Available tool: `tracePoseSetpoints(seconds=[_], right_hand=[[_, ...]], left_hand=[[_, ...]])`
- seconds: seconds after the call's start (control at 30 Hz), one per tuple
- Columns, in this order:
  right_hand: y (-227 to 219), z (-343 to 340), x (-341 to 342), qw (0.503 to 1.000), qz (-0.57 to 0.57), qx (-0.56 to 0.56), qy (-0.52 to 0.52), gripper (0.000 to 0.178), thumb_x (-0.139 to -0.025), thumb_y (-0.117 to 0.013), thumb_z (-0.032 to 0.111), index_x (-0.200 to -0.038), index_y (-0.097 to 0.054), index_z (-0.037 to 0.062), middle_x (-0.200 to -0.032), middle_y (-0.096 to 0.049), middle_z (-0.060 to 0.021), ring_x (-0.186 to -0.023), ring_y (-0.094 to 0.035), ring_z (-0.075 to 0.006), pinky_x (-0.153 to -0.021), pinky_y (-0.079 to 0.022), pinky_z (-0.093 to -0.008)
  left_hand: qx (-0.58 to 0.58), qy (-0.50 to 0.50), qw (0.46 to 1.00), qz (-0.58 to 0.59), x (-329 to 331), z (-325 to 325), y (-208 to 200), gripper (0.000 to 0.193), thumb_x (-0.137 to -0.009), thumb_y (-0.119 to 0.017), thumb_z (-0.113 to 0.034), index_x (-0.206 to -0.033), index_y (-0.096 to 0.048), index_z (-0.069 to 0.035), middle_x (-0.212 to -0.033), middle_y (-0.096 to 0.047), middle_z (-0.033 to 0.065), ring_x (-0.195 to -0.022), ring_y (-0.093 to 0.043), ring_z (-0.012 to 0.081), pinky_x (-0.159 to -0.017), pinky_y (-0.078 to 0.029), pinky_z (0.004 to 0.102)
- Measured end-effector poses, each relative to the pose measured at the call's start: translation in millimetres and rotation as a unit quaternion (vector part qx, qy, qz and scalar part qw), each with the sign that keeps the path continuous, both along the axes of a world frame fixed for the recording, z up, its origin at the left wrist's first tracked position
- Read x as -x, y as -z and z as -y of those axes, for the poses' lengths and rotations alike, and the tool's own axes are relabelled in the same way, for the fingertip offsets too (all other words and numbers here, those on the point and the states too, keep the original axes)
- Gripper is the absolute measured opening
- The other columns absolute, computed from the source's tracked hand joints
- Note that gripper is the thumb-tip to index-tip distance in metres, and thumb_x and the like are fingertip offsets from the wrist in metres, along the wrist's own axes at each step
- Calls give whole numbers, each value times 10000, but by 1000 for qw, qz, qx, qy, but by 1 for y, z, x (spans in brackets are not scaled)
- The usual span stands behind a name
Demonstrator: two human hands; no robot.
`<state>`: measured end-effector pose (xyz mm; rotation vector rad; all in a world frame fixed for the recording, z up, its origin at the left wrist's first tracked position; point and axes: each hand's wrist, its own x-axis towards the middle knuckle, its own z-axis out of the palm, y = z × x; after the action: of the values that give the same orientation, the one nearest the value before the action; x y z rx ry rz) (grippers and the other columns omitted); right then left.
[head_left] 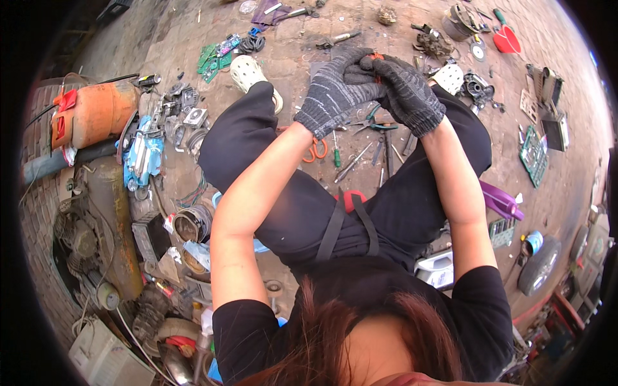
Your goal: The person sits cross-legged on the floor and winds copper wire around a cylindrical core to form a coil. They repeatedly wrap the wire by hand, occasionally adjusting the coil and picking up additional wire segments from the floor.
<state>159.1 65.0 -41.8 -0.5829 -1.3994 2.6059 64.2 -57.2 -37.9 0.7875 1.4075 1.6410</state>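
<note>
Left hand (331, 87), gloved grey, curls its fingers against the right hand (407, 92), whose fingers are clenched too. Between them peeks a small orange object (376, 58), nearly all hidden, so its kind is unclear. Below the hands, orange-handled scissors (314, 150) sit half behind the forearm.

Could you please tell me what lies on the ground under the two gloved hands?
Below the left hand and right hand lie orange-handled scissors, teal-handled pliers and a green-handled screwdriver on the paved ground. The hands cover the small orange thing they grip.
</note>
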Motion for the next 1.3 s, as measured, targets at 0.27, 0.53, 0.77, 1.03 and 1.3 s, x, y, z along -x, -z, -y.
tracePoseSetpoints(seconds=[0.27,0.53,0.77,1.03,1.3], right_hand=[[-14,9,-1,998,-2,-68,9,281,-884,-490,226,-1037,-585,10,-947,-622,-73,-804,-599,-129,-653,-497,-239],[-11,4,-2,991,-41,-124,-2,256,-895,-465,178,-1035,-598,9,-1025,-603,-83,-785,-587,-140,-662,-490,-251],[-30,9,-5,966,-23,-254,-47,285,-901,-472,266,-1016,-618,50,-819,-603,-10,-659,-505,-68,-554,-400,-196],[-28,10,-7,938,-72,-337,-46,305,-896,-480,302,-1008,-623,58,-747,-577,8,-613,-465,-49,-539,-374,-190],[-20,2,-10,932,-22,-345,-105,334,-789,-523,62,-1122,-535,42,-966,-564,-105,-827,-538,-203,-719,-436,-276]], left_hand=[[-12,2,999,30,5,3,-7,528,-700,-716,-27,-1171,-480,2,-1005,-612,109,-923,-600,170,-793,-518,294],[3,37,998,49,14,8,-13,516,-758,-643,-10,-1237,-450,-20,-1082,-586,105,-979,-581,184,-842,-491,293],[15,59,996,66,15,10,-20,489,-736,-659,-1,-1190,-478,-10,-1072,-591,107,-976,-584,194,-837,-495,302],[35,63,994,79,17,11,-17,461,-736,-670,-40,-1158,-494,19,-1033,-609,112,-908,-614,202,-818,-498,303],[56,74,992,84,18,14,-23,460,-750,-660,-47,-1173,-491,20,-1038,-610,101,-921,-607,187,-821,-490,293]])
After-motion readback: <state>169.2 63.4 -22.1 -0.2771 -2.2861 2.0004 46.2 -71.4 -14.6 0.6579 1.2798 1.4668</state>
